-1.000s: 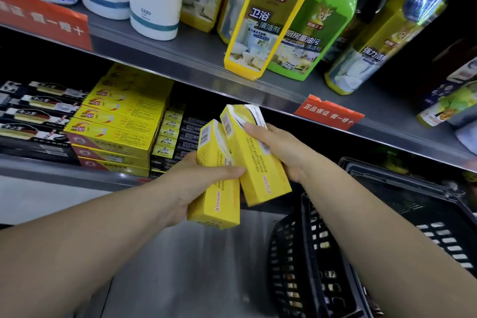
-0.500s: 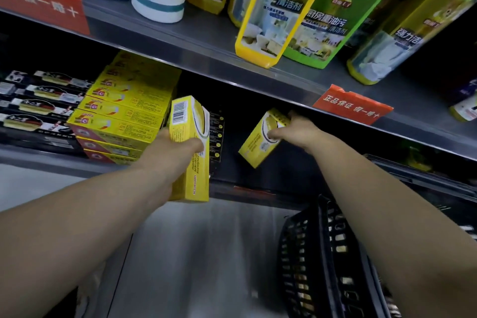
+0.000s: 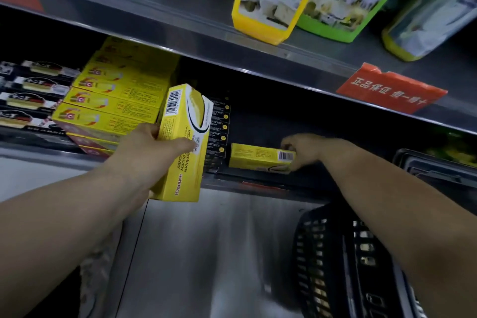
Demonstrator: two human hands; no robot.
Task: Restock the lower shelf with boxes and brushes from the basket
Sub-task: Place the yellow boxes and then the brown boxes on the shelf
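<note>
- Stacking up at the far left of the lower shelf are black cartons, and just beside them sits a pile of flat yellow cartons.
- My left hand grips a tall yellow box, fingers curled round its side, holding it upright in front of the shelf edge.
- Behind that box stands a row of dark packs.
- My right hand grasps a second yellow box by its right end; that box lies flat on the lower shelf.
- The black basket sits at the lower right, under my right forearm.
- Above, cleaner bottles stand on the upper shelf, with a red tag on its edge.
</note>
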